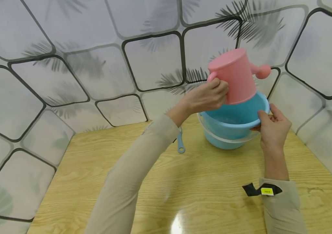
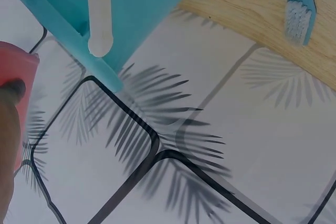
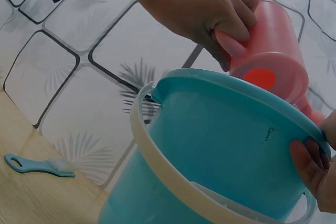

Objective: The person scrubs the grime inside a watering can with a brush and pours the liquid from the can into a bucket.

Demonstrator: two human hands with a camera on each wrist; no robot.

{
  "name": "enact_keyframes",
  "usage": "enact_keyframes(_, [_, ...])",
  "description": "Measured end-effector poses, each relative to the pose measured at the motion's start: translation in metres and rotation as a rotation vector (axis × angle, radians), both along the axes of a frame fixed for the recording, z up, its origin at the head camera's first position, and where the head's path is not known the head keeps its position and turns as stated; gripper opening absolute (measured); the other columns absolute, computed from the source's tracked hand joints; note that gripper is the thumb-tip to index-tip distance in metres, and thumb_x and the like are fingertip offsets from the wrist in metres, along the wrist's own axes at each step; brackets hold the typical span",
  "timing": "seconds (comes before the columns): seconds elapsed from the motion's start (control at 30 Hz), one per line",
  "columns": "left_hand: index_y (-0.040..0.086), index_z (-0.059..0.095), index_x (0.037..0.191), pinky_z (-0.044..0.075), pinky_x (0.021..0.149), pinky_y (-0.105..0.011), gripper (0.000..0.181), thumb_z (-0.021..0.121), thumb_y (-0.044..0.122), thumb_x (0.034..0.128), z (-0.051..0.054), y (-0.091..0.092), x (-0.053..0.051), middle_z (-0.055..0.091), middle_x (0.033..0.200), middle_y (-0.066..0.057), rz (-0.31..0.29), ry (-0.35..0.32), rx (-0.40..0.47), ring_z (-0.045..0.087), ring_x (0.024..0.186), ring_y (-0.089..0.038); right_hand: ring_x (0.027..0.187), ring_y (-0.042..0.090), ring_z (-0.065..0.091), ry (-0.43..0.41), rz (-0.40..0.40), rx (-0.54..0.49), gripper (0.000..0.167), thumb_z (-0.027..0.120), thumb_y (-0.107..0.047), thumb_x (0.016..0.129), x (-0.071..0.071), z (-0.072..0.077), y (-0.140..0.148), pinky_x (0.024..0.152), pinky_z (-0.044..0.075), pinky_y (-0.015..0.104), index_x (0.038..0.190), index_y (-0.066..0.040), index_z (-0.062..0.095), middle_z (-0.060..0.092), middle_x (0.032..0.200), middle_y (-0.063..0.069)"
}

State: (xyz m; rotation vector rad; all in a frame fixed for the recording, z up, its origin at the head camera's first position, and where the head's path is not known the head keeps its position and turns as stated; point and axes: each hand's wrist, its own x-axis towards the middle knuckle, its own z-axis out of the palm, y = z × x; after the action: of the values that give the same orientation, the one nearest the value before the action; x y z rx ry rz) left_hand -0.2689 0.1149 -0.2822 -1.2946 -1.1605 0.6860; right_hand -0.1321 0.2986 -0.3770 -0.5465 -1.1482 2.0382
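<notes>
In the head view my left hand (image 1: 208,97) grips the handle of a pink watering can (image 1: 238,79). The can is raised and tilted over a light blue bucket (image 1: 225,143), its round-headed spout pointing right. My right hand (image 1: 276,131) holds the bucket's rim on the right, thumb over the edge and fingers outside. A white bail handle (image 3: 173,179) hangs down against the bucket's near side. From the right wrist view, the can's base (image 3: 283,72) shows a bright orange-red spot. Whether water leaves the can cannot be seen.
A blue brush (image 1: 180,143) with white bristles lies on the wooden table (image 1: 95,169), left of the bucket and partly behind my left forearm. Patterned walls (image 1: 154,61) with dark lines and leaf prints enclose the table at the back and sides.
</notes>
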Motion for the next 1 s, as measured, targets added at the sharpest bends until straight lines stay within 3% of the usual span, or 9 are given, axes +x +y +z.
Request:
enact_keyframes(0.2, [0.013, 0.058, 0.083, 0.035, 0.075, -0.028, 0.038, 0.033, -0.01, 0.1, -0.002, 0.0, 0.0, 0.054, 0.083, 0.001, -0.015, 0.015, -0.009, 0.048, 0.083, -0.015, 0.038, 0.016, 0.059, -0.01, 0.007, 0.006, 0.063, 0.068, 0.005, 0.086, 0.001, 0.0, 0.002, 0.035, 0.048, 0.026, 0.144, 0.001, 0.046, 0.057, 0.066, 0.009])
enact_keyframes(0.4, [0.014, 0.06, 0.081, 0.035, 0.074, -0.027, 0.041, 0.033, -0.01, 0.1, -0.013, -0.004, -0.004, 0.056, 0.083, 0.001, -0.013, -0.018, -0.011, 0.047, 0.082, -0.015, 0.039, 0.014, 0.057, -0.048, 0.019, 0.024, 0.061, 0.068, 0.003, 0.087, 0.002, -0.004, -0.001, 0.036, 0.048, 0.025, 0.144, -0.001, 0.047, 0.056, 0.067, 0.007])
enact_keyframes(0.6, [0.013, 0.06, 0.082, 0.035, 0.075, -0.028, 0.038, 0.034, -0.01, 0.098, -0.019, 0.005, 0.0, 0.055, 0.084, 0.0, -0.037, -0.016, -0.009, 0.047, 0.084, -0.016, 0.039, 0.014, 0.056, -0.027, 0.012, 0.034, 0.061, 0.069, 0.003, 0.087, 0.001, -0.003, 0.0, 0.036, 0.048, 0.025, 0.144, -0.001, 0.047, 0.056, 0.068, 0.007])
enact_keyframes(0.83, [0.015, 0.062, 0.085, 0.035, 0.076, -0.028, 0.042, 0.03, -0.009, 0.0992, -0.02, 0.008, 0.001, 0.057, 0.087, 0.001, -0.012, -0.052, -0.014, 0.047, 0.086, -0.015, 0.039, 0.014, 0.058, -0.026, 0.011, 0.022, 0.062, 0.068, 0.005, 0.087, 0.0, -0.001, 0.0, 0.036, 0.048, 0.025, 0.144, -0.001, 0.046, 0.056, 0.068, 0.007])
enact_keyframes(1.0, [0.015, 0.063, 0.087, 0.035, 0.076, -0.03, 0.041, 0.03, -0.005, 0.1013, -0.017, 0.005, -0.001, 0.058, 0.088, 0.001, -0.039, -0.094, -0.013, 0.048, 0.087, -0.017, 0.039, 0.014, 0.059, -0.024, 0.008, 0.025, 0.061, 0.069, 0.004, 0.087, 0.0, -0.001, 0.0, 0.036, 0.048, 0.025, 0.144, -0.001, 0.047, 0.057, 0.069, 0.007])
